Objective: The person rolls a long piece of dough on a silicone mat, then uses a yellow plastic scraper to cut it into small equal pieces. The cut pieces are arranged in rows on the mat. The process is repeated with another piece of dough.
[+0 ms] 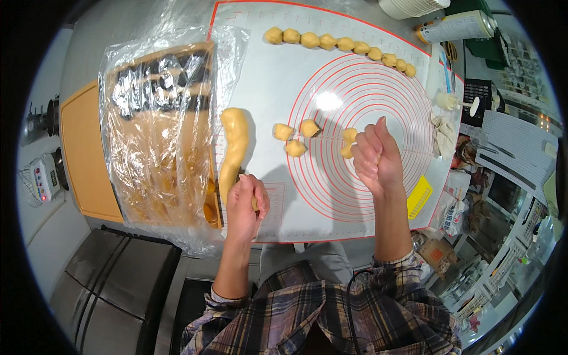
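Note:
My left hand [246,202] is curled around a piece of yellow dough, part of which shows between the fingers. It is at the lower end of a long dough log [235,140] lying on the white silicone mat [262,80]. My right hand [377,155] is raised over the mat's red circles with its fingers curled and thumb up; whether anything is inside cannot be told. Just left of it are dough pieces [349,135], partly hidden. Three more lumps [295,148] sit mid-mat. A row of several dough balls [327,41] runs along the far edge.
At left, a plastic-covered wooden tray [159,128] holds dark and yellow items, beside a tan board [88,151]. A yellow scraper [419,197] lies at the mat's right edge. Farther right are a cloth [443,135] and a spray can [459,27], near stacked white containers [412,6].

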A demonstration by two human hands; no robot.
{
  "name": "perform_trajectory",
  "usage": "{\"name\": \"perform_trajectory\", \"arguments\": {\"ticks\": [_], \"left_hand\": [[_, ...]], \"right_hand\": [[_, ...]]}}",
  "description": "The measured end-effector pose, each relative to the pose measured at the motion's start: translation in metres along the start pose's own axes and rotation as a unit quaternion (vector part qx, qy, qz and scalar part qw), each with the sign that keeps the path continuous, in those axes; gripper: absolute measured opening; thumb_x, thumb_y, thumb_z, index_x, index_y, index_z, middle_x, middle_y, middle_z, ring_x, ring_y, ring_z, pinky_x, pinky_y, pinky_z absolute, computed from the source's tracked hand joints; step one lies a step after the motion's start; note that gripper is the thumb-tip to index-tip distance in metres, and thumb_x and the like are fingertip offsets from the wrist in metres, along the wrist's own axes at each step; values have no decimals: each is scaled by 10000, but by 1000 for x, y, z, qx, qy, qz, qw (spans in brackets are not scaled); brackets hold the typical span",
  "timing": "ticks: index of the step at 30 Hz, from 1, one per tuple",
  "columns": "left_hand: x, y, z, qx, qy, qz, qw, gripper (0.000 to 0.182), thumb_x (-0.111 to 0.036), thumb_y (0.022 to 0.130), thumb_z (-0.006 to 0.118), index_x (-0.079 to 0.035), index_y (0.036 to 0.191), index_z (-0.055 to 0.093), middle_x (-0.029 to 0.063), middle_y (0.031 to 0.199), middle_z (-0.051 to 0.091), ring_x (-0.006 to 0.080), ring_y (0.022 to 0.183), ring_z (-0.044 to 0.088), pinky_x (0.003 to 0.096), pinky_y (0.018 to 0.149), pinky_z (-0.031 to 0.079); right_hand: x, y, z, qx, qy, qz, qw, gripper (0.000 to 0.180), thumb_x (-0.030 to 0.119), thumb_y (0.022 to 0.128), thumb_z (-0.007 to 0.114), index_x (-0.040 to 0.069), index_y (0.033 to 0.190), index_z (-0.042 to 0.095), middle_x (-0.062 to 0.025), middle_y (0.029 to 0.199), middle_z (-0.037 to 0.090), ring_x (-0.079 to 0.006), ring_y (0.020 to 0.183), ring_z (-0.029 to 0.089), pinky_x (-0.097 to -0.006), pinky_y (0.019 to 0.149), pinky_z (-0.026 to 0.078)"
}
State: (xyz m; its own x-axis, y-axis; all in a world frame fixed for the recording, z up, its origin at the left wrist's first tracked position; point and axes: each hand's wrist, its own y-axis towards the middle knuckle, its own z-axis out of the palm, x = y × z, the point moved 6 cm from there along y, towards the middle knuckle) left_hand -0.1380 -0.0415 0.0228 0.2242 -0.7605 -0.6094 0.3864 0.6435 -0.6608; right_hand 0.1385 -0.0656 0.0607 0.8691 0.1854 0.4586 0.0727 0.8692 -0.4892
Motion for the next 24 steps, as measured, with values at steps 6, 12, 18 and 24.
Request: {"name": "perform_trajectory", "arguments": {"ticks": [6,12,18,24], "left_hand": [[-45,39,58,-30,-39,68,996,429,-354,1166,423,-100,832,511,26,683,521,111,533,441,244,480,338],[-80,72,87,-61,-59,112,990,522,-442,1164,373,-52,873,562,46,738,594,117,518,472,262,460,372],[-95,133,70,-121,211,159,957,349,-349,1109,517,-42,970,610,47,812,578,140,630,518,260,595,416],[-118,157,108,-144,537,397,730,309,-55,907,781,-30,1182,643,173,1197,605,369,1060,655,454,912,549]], "right_hand": [[30,20,-3,-104,-49,15,993,518,434,1152,405,83,811,573,-72,702,580,-167,561,537,-260,432,394],[39,25,-3,57,16,53,997,500,433,1152,418,42,952,657,-112,903,677,-186,770,664,-253,520,494],[20,103,6,3,-428,28,903,491,430,1124,513,46,835,610,-64,757,601,-162,702,602,-284,555,444],[25,143,42,10,-678,-296,673,367,213,976,726,-17,1191,538,-207,1176,616,-427,888,696,-480,790,586]]}}
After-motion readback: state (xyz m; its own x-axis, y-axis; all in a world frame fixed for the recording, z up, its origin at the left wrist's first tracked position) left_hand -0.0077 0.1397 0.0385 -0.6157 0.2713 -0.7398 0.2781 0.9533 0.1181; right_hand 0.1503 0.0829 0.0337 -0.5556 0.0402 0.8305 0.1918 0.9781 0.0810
